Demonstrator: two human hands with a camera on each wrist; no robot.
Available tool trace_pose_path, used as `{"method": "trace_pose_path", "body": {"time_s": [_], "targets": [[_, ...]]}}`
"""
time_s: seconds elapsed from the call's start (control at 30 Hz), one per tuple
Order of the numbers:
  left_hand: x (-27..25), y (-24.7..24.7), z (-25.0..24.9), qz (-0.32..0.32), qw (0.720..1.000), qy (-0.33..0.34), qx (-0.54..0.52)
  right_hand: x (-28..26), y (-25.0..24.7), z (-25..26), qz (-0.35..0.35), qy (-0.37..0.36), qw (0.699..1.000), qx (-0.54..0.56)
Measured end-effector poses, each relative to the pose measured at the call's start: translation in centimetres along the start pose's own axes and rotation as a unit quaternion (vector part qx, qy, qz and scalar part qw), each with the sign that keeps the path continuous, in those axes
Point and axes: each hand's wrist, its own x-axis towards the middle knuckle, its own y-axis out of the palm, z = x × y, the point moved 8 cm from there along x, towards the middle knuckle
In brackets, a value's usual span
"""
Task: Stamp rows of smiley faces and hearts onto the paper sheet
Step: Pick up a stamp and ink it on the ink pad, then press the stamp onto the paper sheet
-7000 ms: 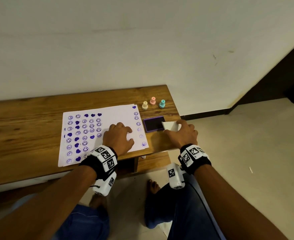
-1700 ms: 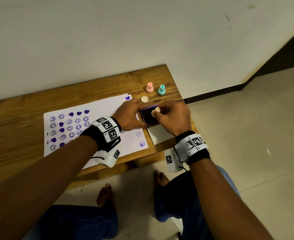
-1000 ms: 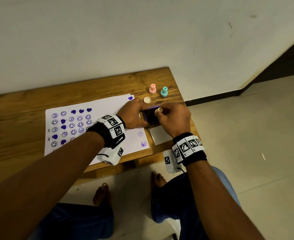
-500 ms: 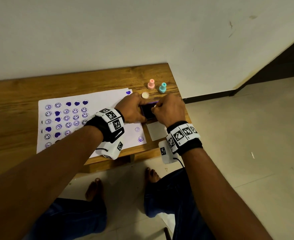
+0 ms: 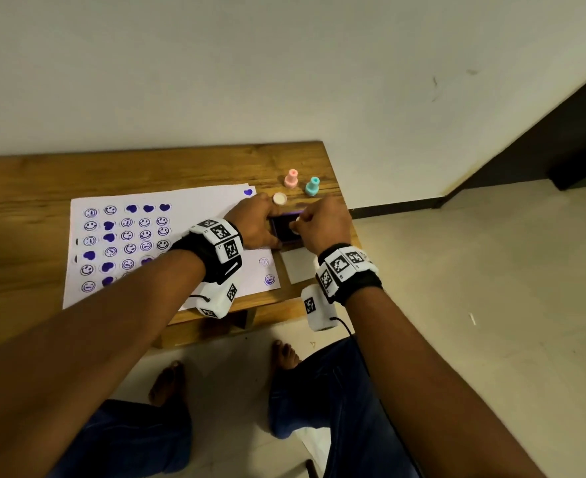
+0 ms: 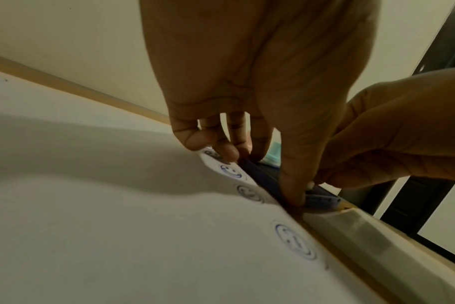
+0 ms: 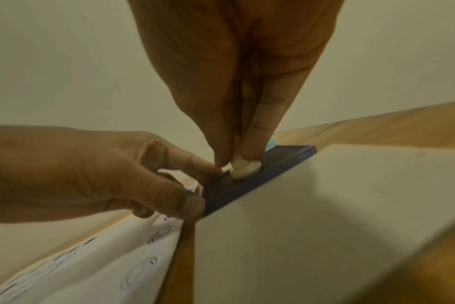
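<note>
The white paper sheet [image 5: 202,215] lies on the wooden bench [image 5: 26,188], with purple smileys and hearts stamped over its left part and down its right edge. A purple ink pad [image 5: 284,231] sits just right of the sheet. My left hand [image 5: 253,224] holds the ink pad [image 7: 247,185] by its left edge, thumb at the near corner. My right hand [image 5: 322,222] pinches a small cream stamp [image 7: 244,167] upright, its face down on the pad. In the left wrist view, my thumb presses the pad's [image 6: 262,174] near end.
The white ink pad lid [image 5: 298,267] lies just in front of the pad near the bench's front edge. A cream cap [image 5: 279,199], a pink stamp [image 5: 291,178] and a teal stamp [image 5: 312,186] stand behind the pad. The bench ends just right of the pad, by the wall.
Seven seconds ago my left hand lay on the sheet and my right held the lid. Over the last second both hands stay at the pad and the stamp has come down onto it.
</note>
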Motion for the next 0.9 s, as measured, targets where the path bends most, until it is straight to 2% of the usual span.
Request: {"method": "trace_pose_path", "body": {"time_s": [0.13, 0.2, 0.27, 0.33, 0.37, 0.4, 0.47, 0.53, 0.57, 0.6, 0.67, 0.9], "targets": [[-0.6, -0.4, -0.4, -0.008, 1.0, -0.008, 0.005, -1.0, -0.5, -0.4, -0.016, 0.01, 0.999, 0.035], [-1.4, -0.9, -0.7, -0.021, 1.0, 0.007, 0.006, -2.0, -1.5, -1.2, -0.035, 0.019, 0.992, 0.12], [-1.9, -1.3, -0.8, -0.022, 1.0, 0.013, -0.009, -2.9, -2.1, -2.8, -0.055, 0.044, 0.966, 0.251], [-2.8, -2.7, -0.4, -0.041, 0.998, 0.01, -0.039, -4.2, -2.2, -3.2, -0.043, 0.066, 0.911, 0.405], [-3.5, -3.5, 0.0, -0.05, 0.997, 0.001, -0.064, -5.0, -1.9, -3.0, -0.018, 0.074, 0.865, 0.496], [-4.3, -4.5, 0.6, -0.061, 0.994, -0.008, -0.087, -6.0, -1.6, -2.0, 0.018, 0.08, 0.801, 0.593], [-6.0, -6.1, 1.6, -0.076, 0.99, -0.017, -0.116, -8.0, -0.7, -0.2, 0.093, 0.117, 0.639, 0.755], [-7.8, -7.3, 2.4, -0.09, 0.988, -0.017, -0.122, -10.1, 0.5, 1.5, 0.159, 0.174, 0.474, 0.848], [-8.9, -7.9, 3.1, -0.1, 0.987, -0.021, -0.125, -11.2, 1.0, 2.7, 0.189, 0.181, 0.419, 0.869], [-9.8, -8.3, 3.7, -0.106, 0.986, -0.027, -0.128, -12.1, 1.3, 3.5, 0.208, 0.177, 0.385, 0.882], [-11.8, -9.0, 5.3, -0.115, 0.983, -0.046, -0.132, -13.6, 2.1, 5.0, 0.225, 0.172, 0.363, 0.888], [-16.0, -9.5, 9.9, -0.095, 0.985, -0.077, -0.119, -16.7, 4.8, 7.7, 0.236, 0.181, 0.334, 0.895]]}}
